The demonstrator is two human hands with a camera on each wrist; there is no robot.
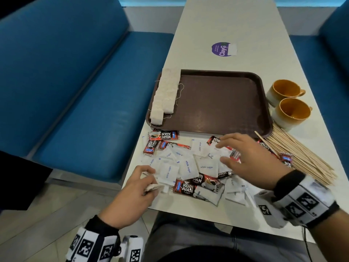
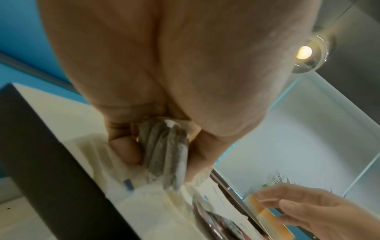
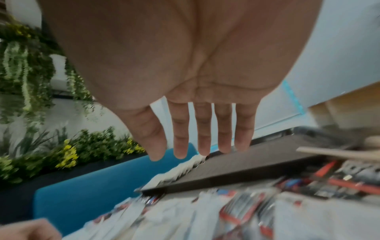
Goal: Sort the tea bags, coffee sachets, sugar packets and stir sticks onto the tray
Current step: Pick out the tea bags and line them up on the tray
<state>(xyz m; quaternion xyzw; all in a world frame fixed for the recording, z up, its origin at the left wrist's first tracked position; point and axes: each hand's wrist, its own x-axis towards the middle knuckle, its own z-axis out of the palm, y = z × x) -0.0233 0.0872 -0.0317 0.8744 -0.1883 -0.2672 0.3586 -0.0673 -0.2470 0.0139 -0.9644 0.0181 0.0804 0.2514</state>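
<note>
- The left hand point(image 1: 132, 193) grips a bunch of tea bags point(image 2: 164, 152) near the brown tray point(image 1: 222, 103)
- The right hand point(image 1: 251, 157) is spread flat over the sugar packets point(image 1: 187, 167) and coffee sachets point(image 1: 186, 188) in front of the tray, holding nothing
- More tea bags point(image 1: 164, 97) lie in rows along the tray's left side

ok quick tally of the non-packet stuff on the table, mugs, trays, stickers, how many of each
mugs: 2
tray: 1
purple sticker: 1
total: 4
</note>
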